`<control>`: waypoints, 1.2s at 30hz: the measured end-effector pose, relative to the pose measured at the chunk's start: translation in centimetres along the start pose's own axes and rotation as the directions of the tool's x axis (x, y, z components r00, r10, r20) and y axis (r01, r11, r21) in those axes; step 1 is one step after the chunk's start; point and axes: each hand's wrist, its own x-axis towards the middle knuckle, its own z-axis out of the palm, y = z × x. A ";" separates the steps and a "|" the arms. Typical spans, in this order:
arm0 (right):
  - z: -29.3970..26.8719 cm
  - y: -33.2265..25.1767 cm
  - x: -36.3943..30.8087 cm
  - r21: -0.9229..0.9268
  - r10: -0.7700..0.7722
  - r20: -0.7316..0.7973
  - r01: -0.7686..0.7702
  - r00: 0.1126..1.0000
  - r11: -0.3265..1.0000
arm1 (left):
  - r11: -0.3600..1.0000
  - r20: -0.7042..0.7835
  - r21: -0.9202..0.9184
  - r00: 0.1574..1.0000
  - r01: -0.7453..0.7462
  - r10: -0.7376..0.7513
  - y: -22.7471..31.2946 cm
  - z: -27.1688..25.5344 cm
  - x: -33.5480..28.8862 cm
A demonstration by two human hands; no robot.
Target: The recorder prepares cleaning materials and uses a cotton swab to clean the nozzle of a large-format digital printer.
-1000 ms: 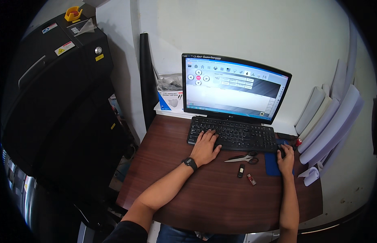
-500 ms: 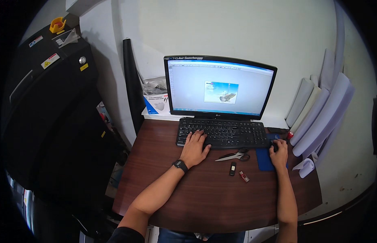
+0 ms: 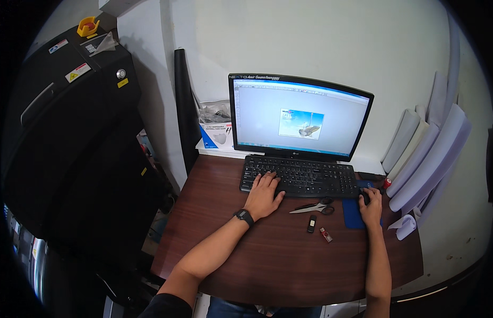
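My left hand point(image 3: 263, 196) lies open, its fingertips on the left part of a black keyboard point(image 3: 305, 179) and its wrist over the brown desk. A black watch is on that wrist. My right hand point(image 3: 371, 206) is wrapped over a dark computer mouse point(image 3: 365, 198) on a blue mouse pad point(image 3: 354, 214), right of the keyboard. Behind the keyboard stands a lit monitor point(image 3: 257, 119) with a small picture window in the middle of its pale screen. Between my hands lie scissors point(image 3: 315, 208), a black USB stick point(image 3: 311, 223) and a red and clear USB stick point(image 3: 325, 235).
A large black machine point(image 3: 72, 143) with a yellow-collared button point(image 3: 88, 26) fills the left side. Several rolls of white paper point(image 3: 432, 153) lean at the right wall. A box with a mask picture point(image 3: 217, 137) and a dark upright roll point(image 3: 184, 106) stand left of the monitor.
The whole view has shifted a little, so everything sits further right and slightly lower. Both hands stay in place on the keyboard and the mouse.
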 end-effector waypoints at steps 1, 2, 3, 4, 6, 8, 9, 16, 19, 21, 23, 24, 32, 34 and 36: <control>0.0 0.1 0.0 -0.002 0.002 0.006 -0.002 1.000 1.000 | 1.000 -0.003 -0.008 1.000 -0.002 0.002 0.0 0.0 0.0; 0.0 0.2 0.0 0.000 0.001 0.006 -0.001 1.000 1.000 | 1.000 -0.004 -0.006 1.000 -0.001 0.001 0.0 -0.1 0.0; 0.1 0.2 0.0 0.001 -0.005 0.004 0.005 1.000 1.000 | 1.000 -0.005 -0.001 1.000 -0.002 0.002 0.0 0.0 0.0; 0.1 0.3 0.1 0.002 -0.011 0.003 0.011 1.000 1.000 | 1.000 -0.006 0.004 1.000 -0.004 0.004 0.0 0.0 0.0; 0.1 0.2 0.1 0.001 -0.002 0.005 0.002 1.000 1.000 | 1.000 -0.007 0.003 1.000 -0.005 0.005 -0.1 0.1 0.1; 0.1 0.2 0.1 0.002 0.007 0.007 -0.008 1.000 1.000 | 1.000 -0.006 0.002 1.000 -0.007 0.007 -0.1 0.1 0.1; 0.1 0.2 0.1 -0.001 -0.006 -0.001 0.006 1.000 1.000 | 1.000 -0.003 0.001 1.000 -0.004 0.004 -0.1 0.1 0.0; -0.2 0.0 0.1 -0.008 -0.006 0.012 0.006 1.000 1.000 | 1.000 -0.008 0.015 1.000 -0.001 0.001 -0.2 0.3 0.0; 0.0 0.4 0.0 -0.017 -0.013 -0.007 0.013 1.000 1.000 | 1.000 -0.005 0.008 1.000 -0.005 0.005 -0.1 0.4 0.0; 0.2 0.5 -0.1 -0.004 -0.007 -0.005 0.007 1.000 1.000 | 1.000 -0.007 0.011 1.000 -0.005 0.005 -0.1 0.3 0.0; 0.2 0.4 -0.1 0.007 0.000 -0.001 0.000 1.000 1.000 | 1.000 -0.009 0.011 1.000 -0.004 0.005 -0.1 0.3 0.0; 0.2 0.3 0.0 0.009 -0.006 -0.005 0.006 1.000 1.000 | 1.000 -0.006 0.012 1.000 -0.002 0.002 -0.1 0.2 0.0; 0.3 0.5 0.0 0.002 -0.032 -0.020 0.032 0.999 0.999 | 1.000 -0.003 0.008 1.000 0.001 -0.001 -0.1 0.2 0.1; 0.1 0.2 0.0 -0.006 -0.035 -0.018 0.035 0.999 0.999 | 1.000 -0.008 0.014 1.000 -0.006 0.006 -0.2 0.2 0.0; 0.1 0.1 0.0 -0.008 -0.036 -0.020 0.036 0.999 0.999 | 1.000 -0.007 0.015 1.000 -0.003 0.003 -0.1 0.2 0.0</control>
